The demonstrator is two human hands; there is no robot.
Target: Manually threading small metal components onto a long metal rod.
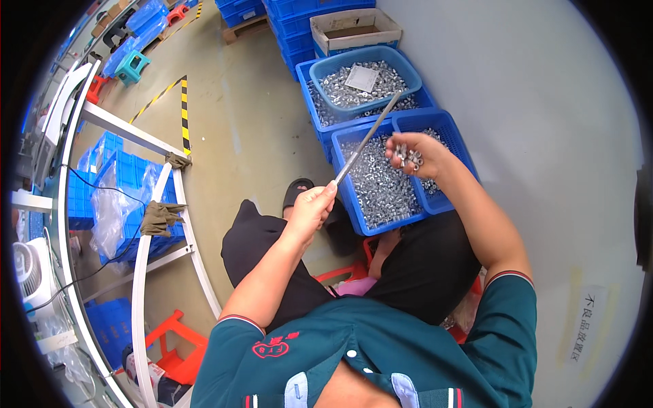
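A workshop with a grey concrete floor (265,115) and a pale wall on the right; blue plastic crates (435,126) stand on the floor against that wall, filled with small shiny metal parts (381,183). The person sits low, knees in dark trousers, a black sandal (297,191) showing ahead of the left knee. The left hand (311,209) is clenched around the lower end of a thin metal rod (366,139), a long, straight, silvery bar that slants up and to the right over the crates. The right hand (413,153) is cupped, fingers curled around a handful of small silvery ring-shaped pieces (408,156), held over the nearest crate just beside the rod. A round blue tub (365,78) further back holds more such parts, with a white slip of paper (361,77) on top. White frame tubing (163,224) curves along the left
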